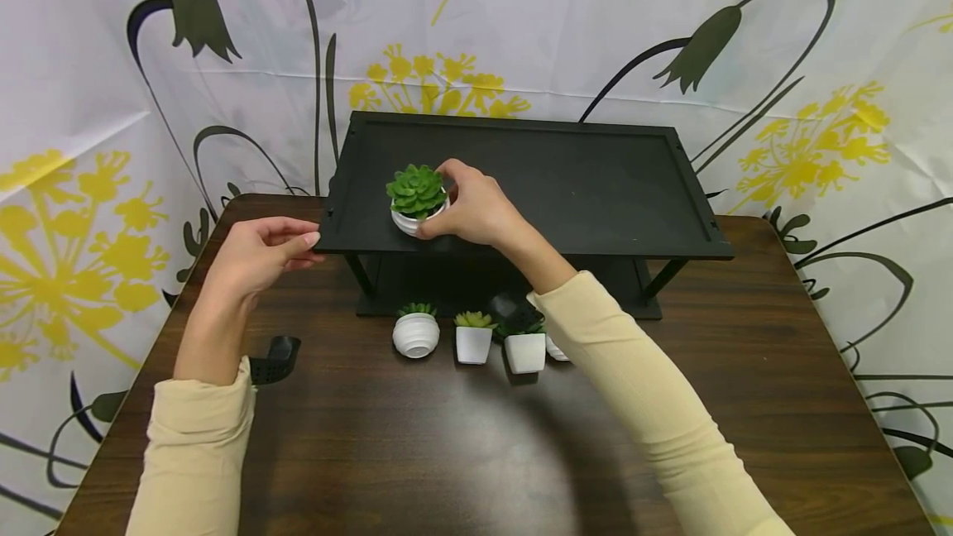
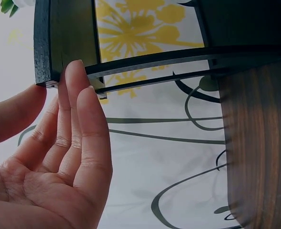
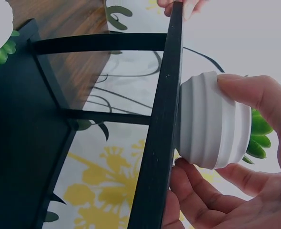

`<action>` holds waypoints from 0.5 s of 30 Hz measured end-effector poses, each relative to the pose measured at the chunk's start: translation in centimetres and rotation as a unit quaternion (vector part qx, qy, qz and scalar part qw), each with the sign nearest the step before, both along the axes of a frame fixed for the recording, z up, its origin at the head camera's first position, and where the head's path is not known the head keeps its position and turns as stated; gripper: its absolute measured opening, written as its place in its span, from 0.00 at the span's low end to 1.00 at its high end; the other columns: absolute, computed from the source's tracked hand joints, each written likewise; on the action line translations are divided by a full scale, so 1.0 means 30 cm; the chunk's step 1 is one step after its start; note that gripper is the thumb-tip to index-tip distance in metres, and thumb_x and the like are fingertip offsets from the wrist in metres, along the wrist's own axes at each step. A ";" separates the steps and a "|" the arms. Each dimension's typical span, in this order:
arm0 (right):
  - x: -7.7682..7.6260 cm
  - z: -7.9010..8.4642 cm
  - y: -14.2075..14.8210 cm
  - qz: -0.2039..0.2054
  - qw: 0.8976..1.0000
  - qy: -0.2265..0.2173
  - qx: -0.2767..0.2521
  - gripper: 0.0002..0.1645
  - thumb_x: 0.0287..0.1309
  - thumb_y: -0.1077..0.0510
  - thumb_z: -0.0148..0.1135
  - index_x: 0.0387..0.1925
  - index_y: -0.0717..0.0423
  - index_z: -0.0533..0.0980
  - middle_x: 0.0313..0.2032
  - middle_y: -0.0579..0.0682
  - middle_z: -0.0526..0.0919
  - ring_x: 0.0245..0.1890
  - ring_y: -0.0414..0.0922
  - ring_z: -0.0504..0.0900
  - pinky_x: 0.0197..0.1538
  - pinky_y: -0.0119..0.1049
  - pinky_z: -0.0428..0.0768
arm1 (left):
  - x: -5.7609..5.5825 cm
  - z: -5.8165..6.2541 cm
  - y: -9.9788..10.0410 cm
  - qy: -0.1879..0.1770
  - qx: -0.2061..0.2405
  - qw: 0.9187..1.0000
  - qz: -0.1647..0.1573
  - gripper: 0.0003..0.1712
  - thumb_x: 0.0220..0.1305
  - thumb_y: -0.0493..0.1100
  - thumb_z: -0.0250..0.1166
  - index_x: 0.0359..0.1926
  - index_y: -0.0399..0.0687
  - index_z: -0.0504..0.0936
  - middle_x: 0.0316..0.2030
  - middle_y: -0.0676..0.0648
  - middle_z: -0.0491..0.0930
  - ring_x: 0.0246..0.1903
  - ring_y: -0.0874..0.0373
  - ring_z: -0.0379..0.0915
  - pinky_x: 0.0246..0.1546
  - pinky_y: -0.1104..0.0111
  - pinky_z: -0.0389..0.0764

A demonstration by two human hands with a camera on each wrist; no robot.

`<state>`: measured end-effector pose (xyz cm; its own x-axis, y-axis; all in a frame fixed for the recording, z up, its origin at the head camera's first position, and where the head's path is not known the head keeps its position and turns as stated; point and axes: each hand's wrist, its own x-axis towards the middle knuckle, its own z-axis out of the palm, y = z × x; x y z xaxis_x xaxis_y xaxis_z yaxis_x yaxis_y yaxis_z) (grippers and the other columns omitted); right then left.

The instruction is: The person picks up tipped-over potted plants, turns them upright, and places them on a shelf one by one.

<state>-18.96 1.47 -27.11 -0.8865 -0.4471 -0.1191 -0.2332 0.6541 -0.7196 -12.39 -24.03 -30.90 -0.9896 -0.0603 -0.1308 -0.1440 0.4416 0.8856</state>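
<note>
A potted succulent [image 1: 415, 191] with green leaves and a ribbed white pot stands at the left of the black shelf's top [image 1: 536, 180]. My right hand [image 1: 476, 205] grips that pot between thumb and fingers; in the right wrist view the pot [image 3: 209, 121] has its base against the shelf board [image 3: 162, 119]. At the shelf's front left corner, my left hand [image 1: 260, 255] pinches the board's edge. The left wrist view shows the left hand's thumb on the rim of the board [image 2: 43, 52] and its fingers [image 2: 93, 124] under it.
In front of the shelf, several small potted succulents lie on the brown wooden table [image 1: 417, 437], among them a round white pot [image 1: 416, 335] and square pots [image 1: 472, 345]. My right sleeve partly covers another. A flower-patterned cloth [image 1: 566, 23] hangs behind.
</note>
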 end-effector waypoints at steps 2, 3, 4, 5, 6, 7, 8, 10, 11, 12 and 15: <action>0.000 0.000 -0.007 0.001 1.000 0.000 -0.002 0.43 0.41 0.51 0.71 0.59 0.54 0.63 0.43 0.54 0.72 0.37 0.48 0.71 0.34 0.37 0.72 | 0.001 0.002 0.000 0.001 -0.002 1.000 0.001 0.20 0.64 0.39 0.57 0.52 0.27 0.71 0.24 0.60 0.78 0.25 0.70 0.77 0.30 0.77 0.79; -0.001 -0.001 -0.010 0.001 1.000 -0.001 -0.001 0.43 0.41 0.51 0.71 0.59 0.54 0.63 0.43 0.54 0.72 0.38 0.48 0.71 0.34 0.37 0.72 | 0.002 0.003 -0.001 0.001 -0.003 1.000 0.001 0.20 0.64 0.39 0.57 0.52 0.27 0.72 0.24 0.60 0.78 0.25 0.69 0.77 0.31 0.77 0.79; -0.001 -0.001 -0.014 0.001 1.000 -0.002 -0.001 0.43 0.41 0.51 0.71 0.60 0.54 0.63 0.44 0.53 0.72 0.38 0.48 0.71 0.35 0.37 0.73 | 0.002 0.003 -0.001 0.002 -0.004 1.000 0.001 0.20 0.64 0.39 0.57 0.51 0.27 0.72 0.24 0.60 0.78 0.25 0.69 0.77 0.31 0.77 0.79; -0.002 -0.001 -0.016 0.001 1.000 -0.003 -0.001 0.43 0.41 0.51 0.71 0.60 0.53 0.63 0.44 0.53 0.72 0.38 0.48 0.71 0.35 0.37 0.73 | 0.002 0.004 -0.001 0.002 -0.004 1.000 0.001 0.20 0.64 0.39 0.57 0.51 0.27 0.72 0.24 0.60 0.78 0.25 0.69 0.77 0.31 0.77 0.79; -0.002 -0.001 -0.019 0.001 1.000 -0.003 -0.001 0.43 0.41 0.51 0.71 0.60 0.53 0.63 0.45 0.53 0.72 0.38 0.48 0.72 0.35 0.37 0.73 | 0.002 0.004 -0.001 0.003 -0.004 1.000 0.001 0.20 0.64 0.39 0.57 0.52 0.27 0.72 0.24 0.60 0.78 0.25 0.69 0.77 0.31 0.77 0.79; -0.002 -0.001 -0.022 0.001 1.000 -0.004 -0.002 0.43 0.41 0.51 0.71 0.60 0.53 0.63 0.45 0.53 0.72 0.38 0.48 0.72 0.35 0.37 0.73 | 0.001 0.004 -0.002 0.003 -0.004 1.000 0.001 0.20 0.64 0.39 0.57 0.52 0.27 0.72 0.24 0.60 0.78 0.25 0.69 0.77 0.31 0.77 0.79; -0.003 -0.001 -0.025 0.001 1.000 -0.003 -0.002 0.44 0.41 0.51 0.71 0.60 0.53 0.63 0.45 0.53 0.72 0.39 0.48 0.72 0.35 0.37 0.73 | 0.001 0.004 -0.002 0.004 -0.003 1.000 0.001 0.20 0.64 0.39 0.57 0.52 0.27 0.72 0.24 0.60 0.78 0.25 0.69 0.77 0.31 0.77 0.79; -0.005 -0.001 -0.031 0.002 1.000 -0.004 -0.004 0.44 0.41 0.51 0.72 0.60 0.53 0.63 0.45 0.54 0.73 0.39 0.47 0.72 0.36 0.37 0.74 | 0.000 0.003 -0.002 0.004 -0.002 1.000 0.001 0.20 0.64 0.39 0.57 0.52 0.27 0.72 0.24 0.60 0.78 0.25 0.70 0.77 0.30 0.77 0.79; -0.005 0.000 -0.033 0.002 1.000 -0.004 -0.005 0.44 0.41 0.51 0.72 0.60 0.52 0.63 0.46 0.54 0.73 0.40 0.47 0.72 0.36 0.37 0.74 | 0.000 0.002 -0.003 0.004 -0.001 1.000 0.000 0.20 0.64 0.39 0.57 0.52 0.27 0.71 0.24 0.60 0.78 0.25 0.70 0.77 0.30 0.77 0.79; -0.006 0.000 -0.036 0.003 1.000 -0.004 -0.005 0.44 0.41 0.51 0.72 0.60 0.52 0.63 0.46 0.54 0.73 0.40 0.47 0.72 0.36 0.37 0.74 | -0.001 0.001 -0.003 0.004 0.001 1.000 0.000 0.20 0.64 0.39 0.57 0.52 0.26 0.71 0.24 0.60 0.78 0.25 0.70 0.77 0.30 0.77 0.79; -0.009 -0.001 -0.044 0.006 1.000 -0.005 -0.007 0.44 0.40 0.52 0.72 0.61 0.52 0.63 0.46 0.54 0.73 0.40 0.47 0.71 0.36 0.37 0.74 | -0.002 -0.002 -0.004 0.002 0.003 1.000 -0.001 0.21 0.64 0.39 0.57 0.52 0.26 0.71 0.24 0.59 0.78 0.25 0.70 0.77 0.30 0.78 0.79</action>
